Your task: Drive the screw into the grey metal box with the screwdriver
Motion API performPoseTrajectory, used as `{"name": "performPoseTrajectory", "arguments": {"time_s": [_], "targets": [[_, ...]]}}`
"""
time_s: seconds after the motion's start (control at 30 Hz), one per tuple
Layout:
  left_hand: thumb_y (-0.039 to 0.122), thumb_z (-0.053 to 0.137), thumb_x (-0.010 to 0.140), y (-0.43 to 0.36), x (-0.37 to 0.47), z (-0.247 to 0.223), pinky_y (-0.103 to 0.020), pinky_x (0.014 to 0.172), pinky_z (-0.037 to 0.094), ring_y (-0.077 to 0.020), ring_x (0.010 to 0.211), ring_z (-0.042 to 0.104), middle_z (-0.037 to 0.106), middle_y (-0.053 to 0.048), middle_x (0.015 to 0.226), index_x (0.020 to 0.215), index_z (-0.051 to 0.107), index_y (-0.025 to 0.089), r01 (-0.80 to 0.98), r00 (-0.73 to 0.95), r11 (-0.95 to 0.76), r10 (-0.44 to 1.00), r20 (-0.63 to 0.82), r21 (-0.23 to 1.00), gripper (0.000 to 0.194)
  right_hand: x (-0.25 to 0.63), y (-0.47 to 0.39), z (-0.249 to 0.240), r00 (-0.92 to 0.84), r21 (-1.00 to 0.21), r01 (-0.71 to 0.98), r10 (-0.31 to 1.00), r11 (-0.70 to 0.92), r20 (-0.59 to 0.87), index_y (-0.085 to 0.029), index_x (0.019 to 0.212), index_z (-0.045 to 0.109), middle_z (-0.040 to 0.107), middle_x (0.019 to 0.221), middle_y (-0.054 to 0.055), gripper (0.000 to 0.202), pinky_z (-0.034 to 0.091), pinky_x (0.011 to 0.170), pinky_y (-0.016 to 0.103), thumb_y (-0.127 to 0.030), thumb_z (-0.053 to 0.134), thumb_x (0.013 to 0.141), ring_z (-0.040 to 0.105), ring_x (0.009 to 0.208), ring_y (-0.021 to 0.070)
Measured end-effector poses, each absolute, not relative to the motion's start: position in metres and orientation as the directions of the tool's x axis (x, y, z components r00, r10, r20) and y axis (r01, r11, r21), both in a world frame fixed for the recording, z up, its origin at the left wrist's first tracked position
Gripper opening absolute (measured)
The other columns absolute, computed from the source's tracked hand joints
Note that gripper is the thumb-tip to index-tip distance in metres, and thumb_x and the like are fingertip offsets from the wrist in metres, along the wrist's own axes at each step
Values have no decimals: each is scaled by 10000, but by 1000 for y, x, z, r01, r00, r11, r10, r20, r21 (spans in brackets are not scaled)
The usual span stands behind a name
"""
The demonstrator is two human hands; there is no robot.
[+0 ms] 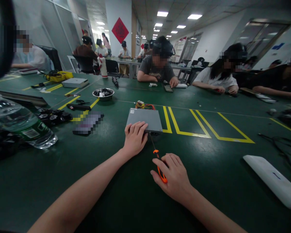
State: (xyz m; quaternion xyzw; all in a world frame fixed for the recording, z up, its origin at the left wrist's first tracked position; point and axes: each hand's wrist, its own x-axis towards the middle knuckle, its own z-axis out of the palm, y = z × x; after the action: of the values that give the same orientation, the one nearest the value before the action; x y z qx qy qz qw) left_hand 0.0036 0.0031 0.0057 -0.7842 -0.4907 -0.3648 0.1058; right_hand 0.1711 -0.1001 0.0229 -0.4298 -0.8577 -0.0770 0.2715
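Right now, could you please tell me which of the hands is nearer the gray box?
Left. The left hand rests on the gray box; the right hand is apart from it, on its near side, holding a screwdriver.

The left hand [135,139] covers the seven o'clock corner of the grey metal box [150,118]; its ten o'clock label [132,111] is too small to read. Whether the tip of the screwdriver [156,151] touches at five o'clock cannot be told; the right hand [174,173] hides some handle. At nine, the phone [88,123] is blurred; at four, the edge crops the white case [271,181].
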Motion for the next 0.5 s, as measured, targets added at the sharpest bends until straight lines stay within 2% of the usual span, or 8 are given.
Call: {"name": "performPoseTrajectory", "arguments": {"time_s": [0.1, 0.23, 0.37, 0.43, 0.5], "targets": [[275, 448, 864, 3, 4, 6, -409, 1025, 186, -206, 1191, 416, 528, -51, 1250, 1213, 455, 225, 848, 254, -496, 692, 676, 189, 353, 172, -99, 22, -459, -124, 769, 676, 628, 576, -134, 1045, 544, 585, 796, 53, 248, 432, 803, 358, -253, 452, 847, 531, 730, 156], [281, 457, 859, 3, 4, 7, -416, 1019, 190, -214, 1186, 420, 532, -58, 1243, 1209, 459, 230, 847, 249, -494, 695, 675, 196, 354, 172, -99, 21, -489, -68, 779, 672, 623, 557, -170, 924, 603, 550, 788, 64, 196, 430, 769, 362, -160, 462, 788, 504, 772, 182], [282, 457, 859, 3, 5, 7, -417, 1018, 188, -214, 1184, 422, 534, -57, 1240, 1203, 461, 230, 846, 244, -494, 697, 675, 204, 348, 172, -100, 23, -493, -95, 781, 701, 618, 515, -174, 909, 616, 522, 811, 72, 181, 425, 716, 348, -236, 487, 798, 486, 785, 190], [281, 462, 855, 3, 5, 7, -416, 1018, 189, -213, 1184, 422, 535, -55, 1239, 1201, 459, 230, 847, 242, -491, 698, 674, 205, 349, 172, -100, 24, -480, -128, 774, 708, 619, 518, -158, 992, 587, 538, 815, 67, 242, 425, 744, 359, -295, 483, 822, 498, 783, 185], [283, 466, 853, 3, 6, 7, -417, 1016, 190, -215, 1185, 422, 534, -55, 1239, 1198, 459, 230, 848, 239, -489, 700, 673, 206, 350, 173, -100, 23, -464, -149, 767, 699, 625, 544, -131, 1063, 542, 562, 818, 62, 278, 423, 791, 365, -274, 466, 838, 512, 769, 172]]}}
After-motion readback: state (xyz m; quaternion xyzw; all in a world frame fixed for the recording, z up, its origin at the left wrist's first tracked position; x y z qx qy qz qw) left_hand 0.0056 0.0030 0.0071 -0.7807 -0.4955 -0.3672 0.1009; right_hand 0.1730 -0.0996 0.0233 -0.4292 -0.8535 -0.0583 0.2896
